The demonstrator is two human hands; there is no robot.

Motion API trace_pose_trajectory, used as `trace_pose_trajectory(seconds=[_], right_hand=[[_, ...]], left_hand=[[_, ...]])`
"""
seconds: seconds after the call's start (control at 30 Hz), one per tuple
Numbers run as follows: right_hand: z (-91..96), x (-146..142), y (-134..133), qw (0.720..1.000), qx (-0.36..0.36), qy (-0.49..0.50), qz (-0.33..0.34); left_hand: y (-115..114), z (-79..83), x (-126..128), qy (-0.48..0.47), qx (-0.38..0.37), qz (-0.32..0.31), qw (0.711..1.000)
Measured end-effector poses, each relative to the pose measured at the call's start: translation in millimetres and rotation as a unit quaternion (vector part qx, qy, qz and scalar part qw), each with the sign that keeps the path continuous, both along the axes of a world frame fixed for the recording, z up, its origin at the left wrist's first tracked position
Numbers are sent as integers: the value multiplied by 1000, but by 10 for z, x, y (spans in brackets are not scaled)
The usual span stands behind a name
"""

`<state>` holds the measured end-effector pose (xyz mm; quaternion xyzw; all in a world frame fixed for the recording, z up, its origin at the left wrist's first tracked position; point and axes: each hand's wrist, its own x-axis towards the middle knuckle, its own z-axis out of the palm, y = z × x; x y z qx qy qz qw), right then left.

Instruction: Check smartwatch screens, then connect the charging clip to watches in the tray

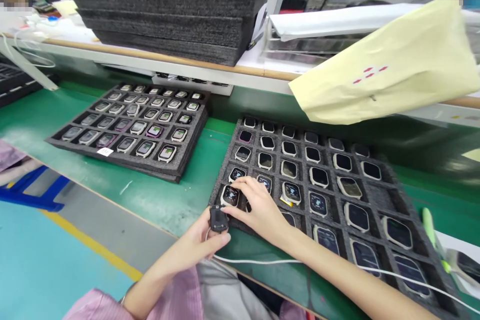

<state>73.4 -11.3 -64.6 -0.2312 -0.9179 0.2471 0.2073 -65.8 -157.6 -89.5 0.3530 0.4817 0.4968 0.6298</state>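
My left hand (210, 240) is closed around a small black charger (218, 218) with a row of tiny contacts, held just off the front left corner of a foam tray. A white cable (258, 261) runs from it to the right. Thumb and fingers of my right hand (258, 207) span the edges of a smartwatch (229, 196) at that tray corner, its screen lit. The right thumb is close to the charger. Under and behind my right hand, other watches are partly hidden. A lit watch (291, 192) nearby sits over something yellow.
Rows of watches fill the dark foam tray (382, 200). Another stacked foam tray (174, 160) of watches stands at the left. Black foam sheets (161, 15) and a yellow paper bag (390, 65) lie on the shelf above. A green-handled tool (428, 225) lies right.
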Motion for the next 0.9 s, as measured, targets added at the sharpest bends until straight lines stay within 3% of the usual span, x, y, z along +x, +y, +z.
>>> trace_pose_trajectory(seconds=[0.27, 0.47, 0.6, 0.9], right_hand=[[38, 8, -68, 989, 115, -92, 22], [257, 360, 1, 972, 161, -166, 38], [285, 519, 3, 954, 184, -235, 34], [216, 512, 73, 959, 174, -220, 43]], left_hand=[[-114, 89, 6, 9, -15, 17, 1000], [-87, 113, 9, 15, -7, -5, 1000], [-1, 137, 58, 26, 1, -9, 1000], [293, 166, 153, 56, 35, -14, 998]])
